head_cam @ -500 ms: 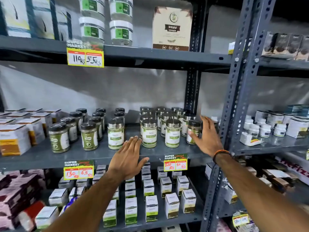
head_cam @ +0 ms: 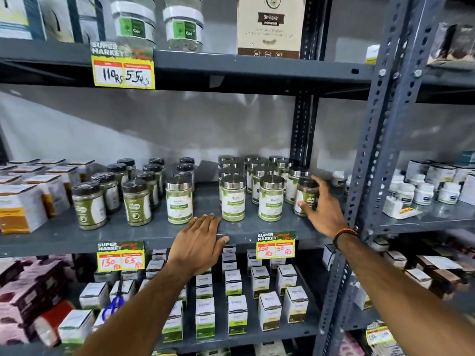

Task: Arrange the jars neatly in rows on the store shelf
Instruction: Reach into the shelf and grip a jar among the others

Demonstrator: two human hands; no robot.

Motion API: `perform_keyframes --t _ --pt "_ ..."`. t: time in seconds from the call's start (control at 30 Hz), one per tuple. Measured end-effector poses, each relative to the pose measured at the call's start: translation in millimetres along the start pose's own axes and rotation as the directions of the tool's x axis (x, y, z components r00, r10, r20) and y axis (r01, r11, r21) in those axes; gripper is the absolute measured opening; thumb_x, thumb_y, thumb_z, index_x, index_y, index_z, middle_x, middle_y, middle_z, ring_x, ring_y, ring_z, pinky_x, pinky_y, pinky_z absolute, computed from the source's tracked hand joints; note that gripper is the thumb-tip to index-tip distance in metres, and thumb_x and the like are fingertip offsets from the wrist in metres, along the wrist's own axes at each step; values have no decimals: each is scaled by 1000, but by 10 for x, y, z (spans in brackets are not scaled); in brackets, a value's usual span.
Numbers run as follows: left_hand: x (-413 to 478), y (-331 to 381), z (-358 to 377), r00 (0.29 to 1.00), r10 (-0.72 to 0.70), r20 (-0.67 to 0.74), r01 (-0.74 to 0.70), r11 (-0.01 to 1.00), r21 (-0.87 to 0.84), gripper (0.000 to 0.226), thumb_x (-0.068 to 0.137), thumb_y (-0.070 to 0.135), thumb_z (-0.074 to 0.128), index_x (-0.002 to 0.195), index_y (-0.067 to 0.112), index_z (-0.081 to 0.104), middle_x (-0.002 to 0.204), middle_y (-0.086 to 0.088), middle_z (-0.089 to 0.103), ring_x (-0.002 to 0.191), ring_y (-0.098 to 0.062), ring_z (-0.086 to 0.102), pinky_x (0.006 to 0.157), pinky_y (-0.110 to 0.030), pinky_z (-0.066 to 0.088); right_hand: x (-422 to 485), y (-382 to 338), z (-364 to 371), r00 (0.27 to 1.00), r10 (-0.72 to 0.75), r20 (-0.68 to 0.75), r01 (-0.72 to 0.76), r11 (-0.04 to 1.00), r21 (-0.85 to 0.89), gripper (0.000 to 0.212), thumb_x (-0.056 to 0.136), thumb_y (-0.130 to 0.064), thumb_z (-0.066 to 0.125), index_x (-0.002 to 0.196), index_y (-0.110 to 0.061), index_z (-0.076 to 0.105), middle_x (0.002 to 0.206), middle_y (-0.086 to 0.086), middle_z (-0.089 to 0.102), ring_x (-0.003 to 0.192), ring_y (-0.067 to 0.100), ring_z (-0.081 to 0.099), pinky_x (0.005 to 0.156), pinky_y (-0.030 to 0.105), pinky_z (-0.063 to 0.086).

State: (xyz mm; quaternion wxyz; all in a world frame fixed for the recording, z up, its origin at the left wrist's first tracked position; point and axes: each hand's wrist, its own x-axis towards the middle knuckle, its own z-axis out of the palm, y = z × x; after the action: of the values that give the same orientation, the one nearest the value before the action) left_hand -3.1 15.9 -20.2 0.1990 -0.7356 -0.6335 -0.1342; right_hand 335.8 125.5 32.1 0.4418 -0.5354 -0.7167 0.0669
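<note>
while the right hand (head_cam: 324, 211) wraps thumb and fingers round the end jar (head_cam: 305, 197) on the shelf (head_cam: 144, 233), left hand (head_cam: 199, 243) flat and spread, neighbouring steel-lidded jar (head_cam: 295, 183) behind fingertips risks being knocked.

We're in a shop: "Super Market" price tags (head_cam: 122, 68) hang on grey steel shelving (head_cam: 231, 73) stocked with jars (head_cam: 233, 199) and boxes (head_cam: 237, 314) below.
</note>
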Motion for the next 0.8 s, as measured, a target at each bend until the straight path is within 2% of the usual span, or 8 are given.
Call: perform_keyframes --t 0.2,0.33,0.5,0.6,0.7,0.73,0.8 --pt "-14 11 -17 1000 -12 9 12 1000 -6 77 100 60 10 154 14 38 160 -10 44 147 -25 40 124 -41 27 -74 -70 -67 994 -33 -107 39 998 48 84 89 -14 82 156 -25 32 137 11 65 119 32 65 106 47 50" --pt "-43 18 -148 998 23 50 -21 999 -36 70 104 58 19 158 14 28 164 -10 36 151 -25 32 126 -41 21 -150 -306 -273 983 -89 -160 104 990 90 83 89 -20 82 155 -31 33 137 6 63 121 26 63 106 52 50" --pt "-240 -73 -571 999 33 -9 -33 997 -71 73 104 59 21 160 12 22 167 -11 30 154 -27 24 126 -43 21 -343 -873 -391 968 -216 -129 232 964 127 83 87 -32 83 154 -35 34 127 -9 60 111 14 63 100 39 53" --pt "-395 -268 -925 997 26 -78 -29 999 -38 72 104 58 23 160 12 24 166 -12 32 154 -27 26 126 -44 22 -468 -1319 -253 948 -309 -72 317 934 166 82 87 -37 82 154 -36 35 131 -6 62 110 9 60 98 30 47" --pt "-595 -574 -1241 990 -5 -138 5 1000 0 68 104 56 30 157 13 29 161 -12 40 149 -28 34 121 -45 31 -597 -1761 32 932 -361 -40 361 907 214 80 87 -43 81 154 -38 36 132 -6 64 97 -6 58 94 25 46" --pt "-682 -708 -1324 988 -26 -155 28 1000 9 67 103 56 32 155 13 31 158 -11 44 147 -28 37 118 -47 36 -643 -1901 155 928 -371 -28 367 898 242 80 87 -44 80 153 -39 36 134 -7 63 101 -7 58 96 26 46" --pt "-863 -989 -1442 983 -69 -168 73 997 18 66 102 57 32 153 14 33 153 -11 48 143 -28 41 111 -51 45 -724 -2133 421 923 -385 0 369 882 293 81 86 -47 80 153 -41 35 144 -9 57 118 4 54 103 28 41"
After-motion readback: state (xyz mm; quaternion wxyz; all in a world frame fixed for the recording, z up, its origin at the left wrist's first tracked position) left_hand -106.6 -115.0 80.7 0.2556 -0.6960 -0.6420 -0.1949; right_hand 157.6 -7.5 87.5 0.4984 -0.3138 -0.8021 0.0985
